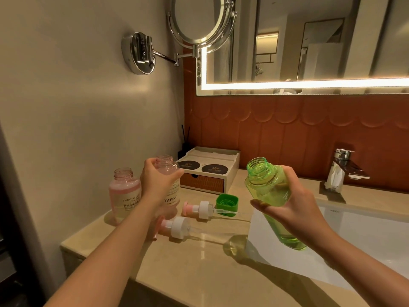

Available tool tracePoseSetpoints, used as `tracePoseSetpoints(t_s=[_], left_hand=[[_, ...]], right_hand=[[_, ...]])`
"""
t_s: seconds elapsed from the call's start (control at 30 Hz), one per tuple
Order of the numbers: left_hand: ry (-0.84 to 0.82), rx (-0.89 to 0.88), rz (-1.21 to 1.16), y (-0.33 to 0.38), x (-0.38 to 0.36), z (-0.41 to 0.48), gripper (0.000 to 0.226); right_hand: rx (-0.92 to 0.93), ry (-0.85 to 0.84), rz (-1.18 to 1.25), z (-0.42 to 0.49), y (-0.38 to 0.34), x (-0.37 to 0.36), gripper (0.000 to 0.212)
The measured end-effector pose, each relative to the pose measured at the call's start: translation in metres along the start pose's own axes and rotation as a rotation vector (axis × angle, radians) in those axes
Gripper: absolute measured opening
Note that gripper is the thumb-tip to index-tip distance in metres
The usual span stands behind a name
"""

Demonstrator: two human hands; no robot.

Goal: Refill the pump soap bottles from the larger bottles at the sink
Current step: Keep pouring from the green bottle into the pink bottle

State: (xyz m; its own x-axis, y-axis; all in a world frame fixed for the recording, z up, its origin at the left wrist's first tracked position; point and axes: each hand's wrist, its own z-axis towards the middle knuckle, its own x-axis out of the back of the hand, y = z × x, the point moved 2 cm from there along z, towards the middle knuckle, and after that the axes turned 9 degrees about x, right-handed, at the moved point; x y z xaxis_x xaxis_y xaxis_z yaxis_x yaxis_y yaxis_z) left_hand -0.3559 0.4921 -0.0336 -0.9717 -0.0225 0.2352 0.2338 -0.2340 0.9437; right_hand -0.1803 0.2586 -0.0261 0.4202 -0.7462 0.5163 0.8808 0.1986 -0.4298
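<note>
Left hand [155, 181] grips the open pink plastic bottle [171, 198], right hand [294, 209] the tilted clear-green bottle [265, 185]. White pump heads [203, 209] lie between.

sink [365, 240] cut off right, round mirror [199, 18] cropped

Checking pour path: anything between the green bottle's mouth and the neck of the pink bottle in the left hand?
Nothing visible. The green bottle in the right hand is uncapped, the pink bottle in the left hand has its pump off, and only open air lies between the two mouths.
</note>
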Motion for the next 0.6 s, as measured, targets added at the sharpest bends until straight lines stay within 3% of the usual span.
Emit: tracePoseSetpoints(t_s=[0.27,0.47,0.6], left_hand=[[-0.219,-0.181,-0.011,0.049,0.018,-0.046,0.074],[-0.504,-0.149,-0.087,0.057,0.023,-0.11,0.073],[-0.543,-0.118,-0.052,0.036,0.016,-0.138,0.077]], right_hand=[[0.007,0.011,0.011,-0.003,-0.003,0.014,0.072],[-0.013,-0.022,0.037,-0.02,-0.007,0.022,0.068],[-0.039,-0.042,0.043,-0.033,-0.003,0.028,0.071]])
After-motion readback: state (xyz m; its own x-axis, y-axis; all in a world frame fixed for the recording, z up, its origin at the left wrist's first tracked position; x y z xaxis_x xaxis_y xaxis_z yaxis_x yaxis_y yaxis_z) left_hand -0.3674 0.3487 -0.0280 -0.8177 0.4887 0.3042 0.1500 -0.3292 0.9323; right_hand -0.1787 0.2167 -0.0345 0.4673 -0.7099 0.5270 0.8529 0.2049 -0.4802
